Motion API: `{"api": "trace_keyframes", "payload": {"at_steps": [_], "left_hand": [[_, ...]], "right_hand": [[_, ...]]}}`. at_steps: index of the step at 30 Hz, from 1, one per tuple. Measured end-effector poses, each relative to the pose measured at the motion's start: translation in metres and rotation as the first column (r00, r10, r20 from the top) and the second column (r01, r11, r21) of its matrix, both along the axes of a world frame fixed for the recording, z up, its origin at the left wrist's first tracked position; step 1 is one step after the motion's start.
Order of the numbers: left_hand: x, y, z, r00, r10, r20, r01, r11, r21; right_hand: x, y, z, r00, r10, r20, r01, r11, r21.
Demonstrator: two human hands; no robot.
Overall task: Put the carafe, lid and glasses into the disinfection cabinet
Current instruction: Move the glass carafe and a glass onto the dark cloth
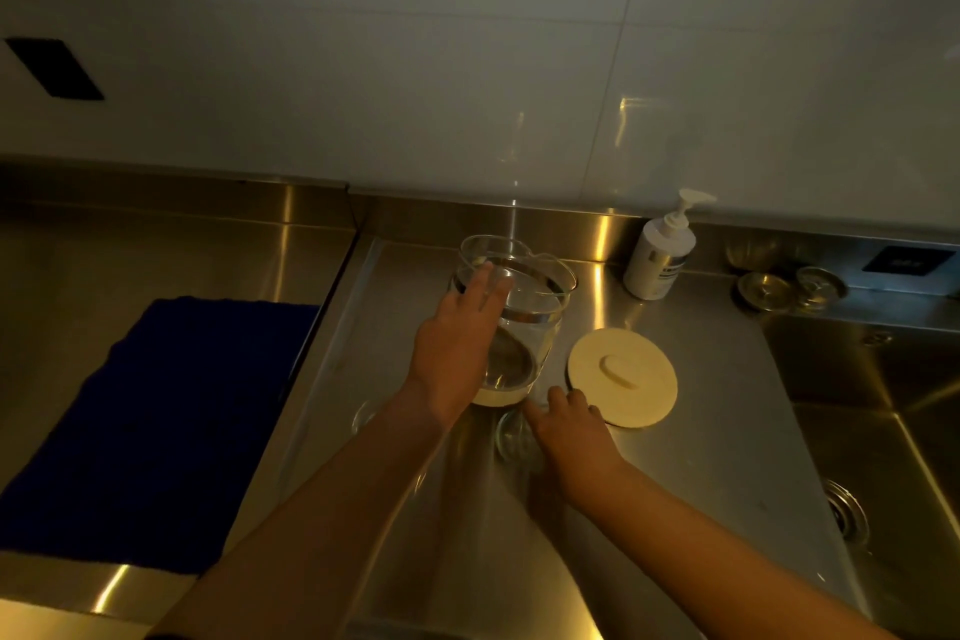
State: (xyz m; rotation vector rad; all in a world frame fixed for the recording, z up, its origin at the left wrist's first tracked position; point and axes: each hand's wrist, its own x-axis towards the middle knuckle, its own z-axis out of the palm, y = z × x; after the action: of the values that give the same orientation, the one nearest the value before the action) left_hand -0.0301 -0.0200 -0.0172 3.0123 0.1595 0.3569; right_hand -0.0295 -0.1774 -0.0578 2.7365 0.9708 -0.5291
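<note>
Clear glass carafe with cream base (519,322) stands upright on the stainless steel surface (701,457), round cream lid (623,377) flat just to its right. Glass = rigid, slick, breakable, and I'd judge it fairly heavy, so take it round the body, low support under the base. My left hand (457,348) lies against its side, fingers fairly straight near the rim, not wrapped. My right hand (571,424) has loosely curled fingers by the base, over a clear drinking glass (511,437); can't tell if it grips

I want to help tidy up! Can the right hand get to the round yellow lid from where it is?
Probably yes. The right hand lies on the steel counter right next to the lid, and nothing stands between them. The left hand is on the carafe, out of the way.
</note>
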Motion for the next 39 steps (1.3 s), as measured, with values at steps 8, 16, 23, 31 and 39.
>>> {"api": "trace_keyframes", "payload": {"at_steps": [8,16,23,31,39], "left_hand": [[0.008,0.01,0.006,1.0,0.017,0.024,-0.015,0.995,-0.101],[0.005,0.043,0.017,0.992,0.062,0.112,-0.048,0.991,-0.127],[-0.022,0.112,0.037,0.972,0.098,0.213,-0.063,0.984,-0.166],[-0.114,0.262,0.041,0.967,0.141,0.21,-0.116,0.985,-0.127],[-0.195,0.388,0.034,0.963,0.253,0.096,-0.237,0.959,-0.154]], "right_hand": [[0.004,-0.019,0.015,0.991,0.056,0.118,-0.068,0.993,0.1],[-0.001,-0.006,0.056,0.975,-0.049,0.218,-0.028,0.941,0.337],[-0.037,0.064,0.097,0.949,-0.015,0.316,-0.133,0.888,0.441],[-0.116,0.216,0.096,0.951,0.075,0.298,-0.224,0.834,0.505],[-0.195,0.335,0.059,0.958,0.227,0.176,-0.283,0.849,0.446]]}}
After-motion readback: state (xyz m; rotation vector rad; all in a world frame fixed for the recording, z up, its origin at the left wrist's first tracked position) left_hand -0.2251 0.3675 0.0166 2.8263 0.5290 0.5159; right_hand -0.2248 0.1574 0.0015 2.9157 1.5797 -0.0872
